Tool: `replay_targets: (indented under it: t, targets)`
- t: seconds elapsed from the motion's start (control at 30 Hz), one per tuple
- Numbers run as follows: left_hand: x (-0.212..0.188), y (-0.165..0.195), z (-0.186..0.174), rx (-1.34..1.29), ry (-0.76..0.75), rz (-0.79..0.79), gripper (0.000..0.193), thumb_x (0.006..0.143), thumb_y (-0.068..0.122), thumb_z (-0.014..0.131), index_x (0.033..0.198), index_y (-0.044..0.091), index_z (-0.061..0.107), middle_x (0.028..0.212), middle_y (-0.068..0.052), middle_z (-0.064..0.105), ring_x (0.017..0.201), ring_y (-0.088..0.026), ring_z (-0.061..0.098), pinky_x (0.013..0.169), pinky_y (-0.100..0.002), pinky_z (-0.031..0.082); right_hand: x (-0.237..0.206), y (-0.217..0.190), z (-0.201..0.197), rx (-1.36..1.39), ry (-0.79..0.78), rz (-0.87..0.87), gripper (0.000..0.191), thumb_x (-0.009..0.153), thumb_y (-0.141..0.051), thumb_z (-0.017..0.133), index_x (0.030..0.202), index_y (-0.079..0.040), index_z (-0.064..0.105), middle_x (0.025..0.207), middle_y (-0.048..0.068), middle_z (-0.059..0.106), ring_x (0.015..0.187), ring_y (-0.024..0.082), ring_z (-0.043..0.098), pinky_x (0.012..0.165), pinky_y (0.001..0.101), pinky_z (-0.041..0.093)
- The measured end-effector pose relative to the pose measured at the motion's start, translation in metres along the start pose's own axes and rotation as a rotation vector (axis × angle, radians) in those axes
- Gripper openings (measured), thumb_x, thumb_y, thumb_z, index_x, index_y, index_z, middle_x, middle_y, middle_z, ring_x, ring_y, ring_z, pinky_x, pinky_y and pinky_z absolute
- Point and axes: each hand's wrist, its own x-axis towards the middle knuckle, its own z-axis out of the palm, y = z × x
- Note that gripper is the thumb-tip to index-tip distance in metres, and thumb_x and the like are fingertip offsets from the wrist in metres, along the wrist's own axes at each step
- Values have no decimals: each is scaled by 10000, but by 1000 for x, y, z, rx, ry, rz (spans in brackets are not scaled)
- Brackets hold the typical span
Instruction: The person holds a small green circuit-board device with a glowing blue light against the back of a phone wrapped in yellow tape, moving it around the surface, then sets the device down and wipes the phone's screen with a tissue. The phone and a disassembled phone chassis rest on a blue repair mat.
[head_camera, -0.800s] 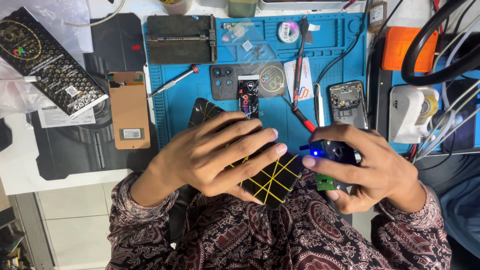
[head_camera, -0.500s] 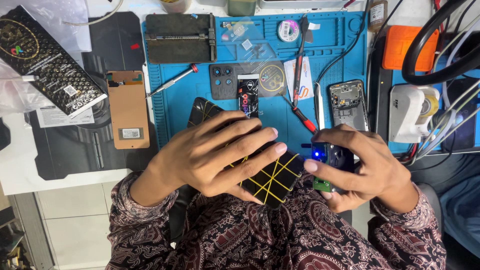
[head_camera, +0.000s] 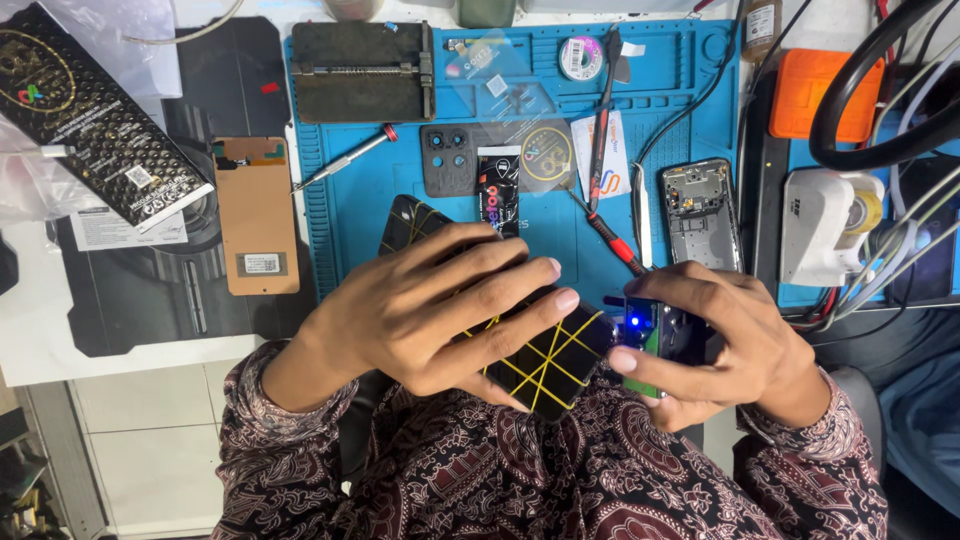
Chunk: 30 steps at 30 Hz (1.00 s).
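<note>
A black phone (head_camera: 540, 350) crossed with yellow bands is being gripped under the spread fingers of the left hand (head_camera: 440, 310), over the near edge of the blue mat (head_camera: 350, 230). A small device (head_camera: 660, 335) with a glowing blue light is being clasped in the right hand (head_camera: 720, 340), just beside the phone's right corner.

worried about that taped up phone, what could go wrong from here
The left hand holds the black phone with yellow tape lines over the lap, off the blue mat; it could slip and fall. The right hand grips a small device with a blue light close beside it; the two could knock together.
</note>
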Motion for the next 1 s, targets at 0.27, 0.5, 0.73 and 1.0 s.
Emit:
replay_targets:
  t: [0.27,0.5,0.73,1.0]
  targets:
    - [11,-20,-3,-3,6,-9,813,945,678,711,1403,11,627,1323,-176,652,1169,-321,679,1046,-506,574,12,26,-10,-23,-4,6,347,930,-323,635,1244,-181,682,1078,209,558,779,308,689,605,373,576]
    - [20,-58,-15,0,7,-7,819,939,685,709,1402,14,627,1320,-177,652,1165,-321,678,1044,-507,574,35,62,-14,-12,7,12,336,934,-290,643,1240,-158,686,1087,217,566,788,301,698,591,352,570]
    - [36,-71,-13,-6,8,11,849,934,700,706,1409,1,617,1320,-189,648,1166,-333,677,1035,-514,578,41,76,-30,-10,2,8,344,949,-308,626,1236,-125,680,1077,221,566,789,318,699,606,373,583]
    - [62,-82,-17,-3,3,6,831,932,680,718,1404,3,623,1305,-184,654,1159,-333,678,1021,-513,585,45,88,-50,7,-16,-16,352,965,-368,612,1247,-170,682,1048,198,551,790,323,697,622,388,593]
